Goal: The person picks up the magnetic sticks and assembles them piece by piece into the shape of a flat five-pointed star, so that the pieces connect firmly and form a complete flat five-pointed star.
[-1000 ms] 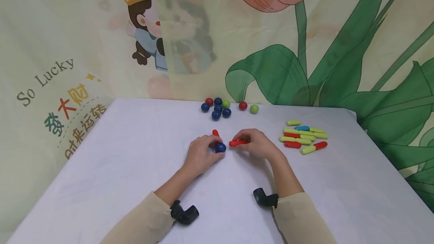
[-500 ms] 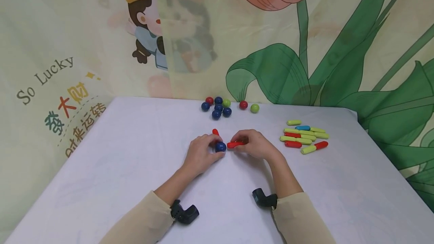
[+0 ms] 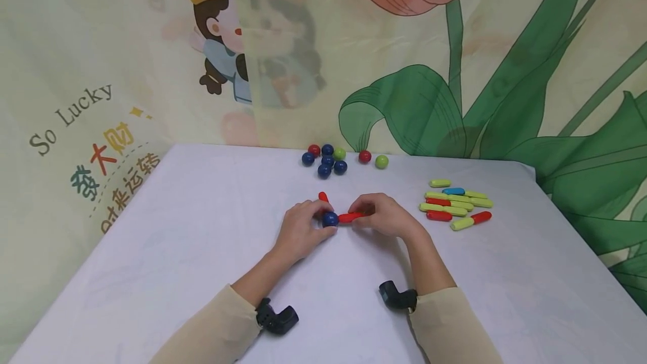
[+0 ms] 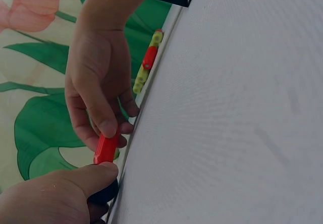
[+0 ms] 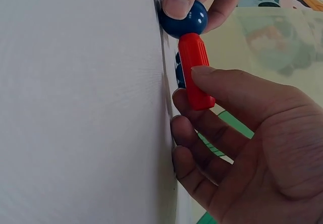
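Looking light, hard and smooth, the ball point(image 3: 331, 219) would likely roll if loose, so a pinch at its sides suits it; the rod point(image 5: 192, 55) seems stiff, its grooves offering grip along the shaft. Ball and rod touch end-on between the hands. The left hand point(image 3: 302, 226) pinches the ball; the right hand point(image 3: 385, 215) pinches the rod between thumb and finger. A second rod point(image 3: 323, 197) points away beyond the left hand; whether it joins the ball is hidden.

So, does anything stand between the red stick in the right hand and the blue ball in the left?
Nothing visible: the right hand holds the red stick with its end against the blue ball.
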The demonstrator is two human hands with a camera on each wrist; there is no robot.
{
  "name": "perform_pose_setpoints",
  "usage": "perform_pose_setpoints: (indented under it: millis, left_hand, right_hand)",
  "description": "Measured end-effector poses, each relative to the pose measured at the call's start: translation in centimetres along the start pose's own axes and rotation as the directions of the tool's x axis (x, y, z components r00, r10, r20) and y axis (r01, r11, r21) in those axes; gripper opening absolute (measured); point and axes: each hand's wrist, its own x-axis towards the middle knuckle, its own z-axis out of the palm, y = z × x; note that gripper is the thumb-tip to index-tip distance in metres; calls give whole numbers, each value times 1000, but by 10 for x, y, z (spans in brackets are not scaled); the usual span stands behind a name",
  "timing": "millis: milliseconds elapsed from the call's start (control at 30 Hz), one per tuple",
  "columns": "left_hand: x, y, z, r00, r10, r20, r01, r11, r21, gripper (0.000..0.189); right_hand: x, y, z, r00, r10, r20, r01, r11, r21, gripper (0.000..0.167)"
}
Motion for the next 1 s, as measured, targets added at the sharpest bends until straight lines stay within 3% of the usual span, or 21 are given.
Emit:
perform_pose_setpoints:
  millis: [333, 567, 667, 833, 1000]
  left_hand:
    - [0, -1, 1, 1000, -15, -6, 15, 1000, 4, 39]
    - [0, -1, 2, 1000, -24, -7, 25, 1000, 8, 38]
    - [0, -1, 1, 1000, -22, -7, 22, 1000, 1, 37]
    - [0, -1, 1, 1000, -15, -2, 15, 1000, -10, 37]
    - [0, -1, 1, 1000, -8, 0, 8, 1000, -9, 37]
  right_hand:
    - [-1, 4, -6, 1000, 30, 9, -30, 999, 12, 24]
    - [5, 14, -9, 983, 117, -143, -96, 984, 147, 32]
    - [11, 20, -9, 955, 188, -231, -128, 959, 251, 39]
    - [25, 28, -10, 881, 307, -360, -150, 903, 403, 60]
    - [38, 31, -14, 828, 331, -452, -144, 905, 399, 70]
